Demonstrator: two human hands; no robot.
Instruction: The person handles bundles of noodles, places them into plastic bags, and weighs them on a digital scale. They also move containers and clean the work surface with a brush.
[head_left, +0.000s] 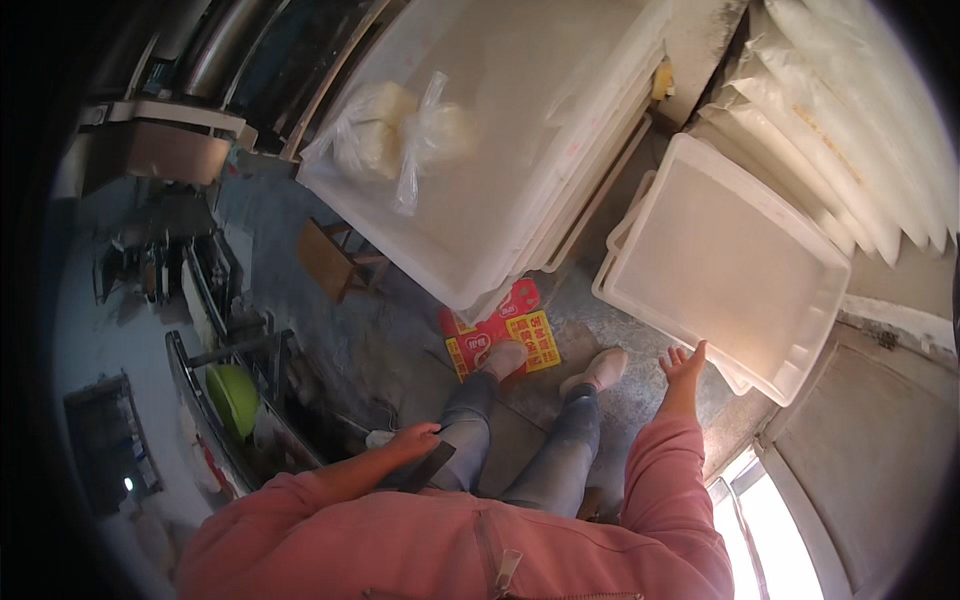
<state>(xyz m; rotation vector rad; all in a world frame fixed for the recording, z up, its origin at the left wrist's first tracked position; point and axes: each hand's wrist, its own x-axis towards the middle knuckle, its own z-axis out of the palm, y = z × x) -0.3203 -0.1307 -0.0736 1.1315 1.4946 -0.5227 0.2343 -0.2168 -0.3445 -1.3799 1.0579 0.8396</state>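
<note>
My right hand (684, 369) is raised with its fingers apart and holds nothing. Its thumb tip is at the near rim of a white plastic tray (720, 255); whether they touch is unclear. At least one similar tray lies under that one. By my left thigh is my left hand (414, 442), seen from the side, its fingers partly hidden. A dark flat strip (427, 466) lies just below this hand, and I cannot tell if it is held. Ahead, a large stack of white plastic trays (540, 90) bears knotted clear plastic bags (409, 139) with pale contents.
Full white sacks (840, 127) are piled at the right. A flattened red and yellow printed carton (502, 330) lies under my foot. A small wooden stool (326, 259) stands left of the stack. Farther left, a green basin (232, 401) rests in a dark metal rack.
</note>
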